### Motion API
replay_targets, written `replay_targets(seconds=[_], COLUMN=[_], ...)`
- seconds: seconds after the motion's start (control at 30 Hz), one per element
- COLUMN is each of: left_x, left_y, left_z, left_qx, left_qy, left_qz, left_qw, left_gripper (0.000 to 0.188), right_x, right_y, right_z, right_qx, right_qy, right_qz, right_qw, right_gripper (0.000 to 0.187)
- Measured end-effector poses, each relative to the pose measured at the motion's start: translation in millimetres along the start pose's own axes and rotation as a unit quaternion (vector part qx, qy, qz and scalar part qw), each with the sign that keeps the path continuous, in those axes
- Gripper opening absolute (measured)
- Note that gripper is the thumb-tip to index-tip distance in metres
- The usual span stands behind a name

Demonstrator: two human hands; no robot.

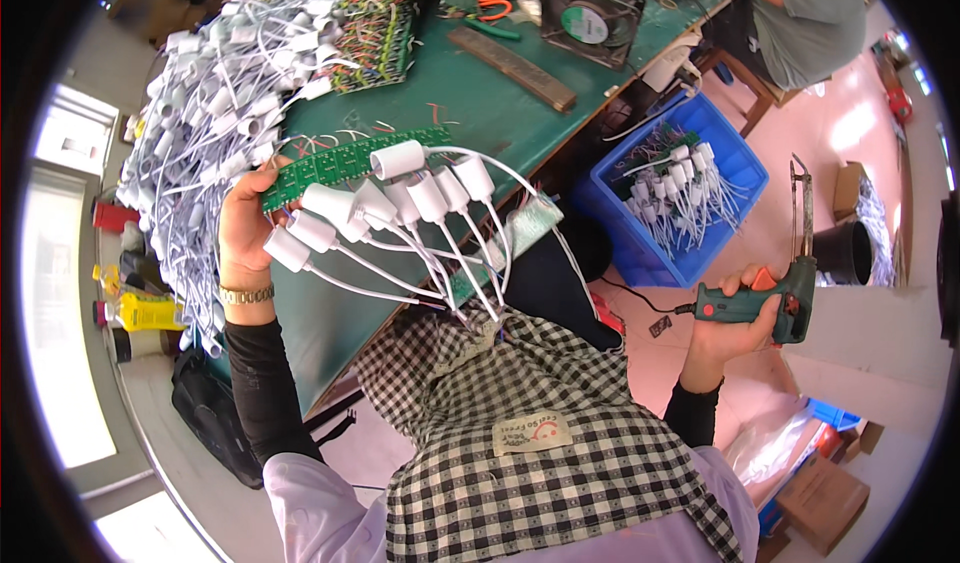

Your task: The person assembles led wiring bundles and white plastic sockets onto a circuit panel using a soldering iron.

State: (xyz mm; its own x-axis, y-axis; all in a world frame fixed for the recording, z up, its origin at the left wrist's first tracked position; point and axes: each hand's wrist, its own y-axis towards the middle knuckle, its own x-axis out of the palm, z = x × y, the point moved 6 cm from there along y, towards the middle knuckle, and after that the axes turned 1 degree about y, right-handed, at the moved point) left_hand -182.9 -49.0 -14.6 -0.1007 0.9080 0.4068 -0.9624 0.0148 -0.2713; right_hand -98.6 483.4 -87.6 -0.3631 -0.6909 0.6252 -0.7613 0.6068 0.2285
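My left hand (243,225) is closed on the end of a long green circuit board panel (345,161) at the table's near edge. Thin red and white wires stick up along the panel. White lamp sockets (426,197) hang in a row below it, and their white cables gather over my lap. A second piece of green circuit board (527,225) lies partly under these cables. Out to the right, my right hand (738,331) grips a dark green soldering gun (797,298) with an orange trigger; its narrow metal tip points upward, away from the boards.
A big heap of white sockets and cables (215,113) covers the table's left side, beside stacked wired boards (380,33). Farther back are a metal bar (512,68), a black fan (592,18) and orange-handled scissors (492,1). A blue bin (690,248) holds more sockets. Another person (810,23) sits at far right.
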Motion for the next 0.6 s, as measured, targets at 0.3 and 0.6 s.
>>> replay_targets(seconds=[0.3,0.6], left_x=[90,250], left_y=[-47,16], left_z=[18,-27], left_qx=[0.015,-0.117], left_qy=[-0.05,0.119], left_qz=[-0.071,-0.247], left_qw=[0.996,0.955], left_gripper=[0.03,0.021], right_x=[22,-43], right_y=[24,15], right_z=[-4,-36], right_qx=[-0.014,-0.055], right_qy=[0.027,0.001], right_qz=[-0.055,0.056], right_qw=[0.998,0.997], right_gripper=[0.034,0.029])
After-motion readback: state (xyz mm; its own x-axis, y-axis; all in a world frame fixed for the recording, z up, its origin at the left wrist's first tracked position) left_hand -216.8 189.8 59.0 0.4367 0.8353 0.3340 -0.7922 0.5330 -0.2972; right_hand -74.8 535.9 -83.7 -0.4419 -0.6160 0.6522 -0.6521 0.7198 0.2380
